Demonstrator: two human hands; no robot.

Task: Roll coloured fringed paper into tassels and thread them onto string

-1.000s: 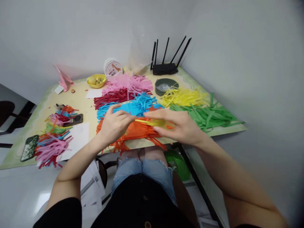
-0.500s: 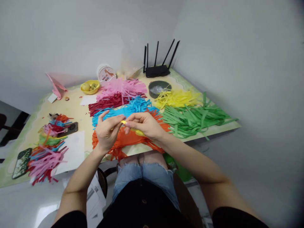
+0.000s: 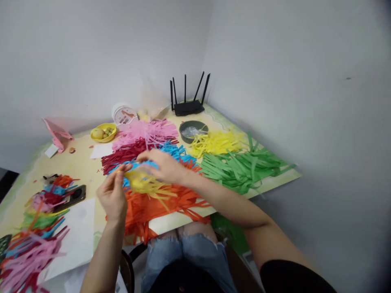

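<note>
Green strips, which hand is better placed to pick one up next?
Right, probably. The right hand lies nearer the green strips, on its own side; the left hand would have to cross over. Both seem to hold the yellow fringe.

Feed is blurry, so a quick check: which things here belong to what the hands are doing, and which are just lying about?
In use: yellow fringed paper, its end pinched by the left hand; right hand over it, grip blurred; orange fringed paper beneath.
Lying about: router, fruit bowl, dark bowl, phone, pink stand, green strips.
</note>
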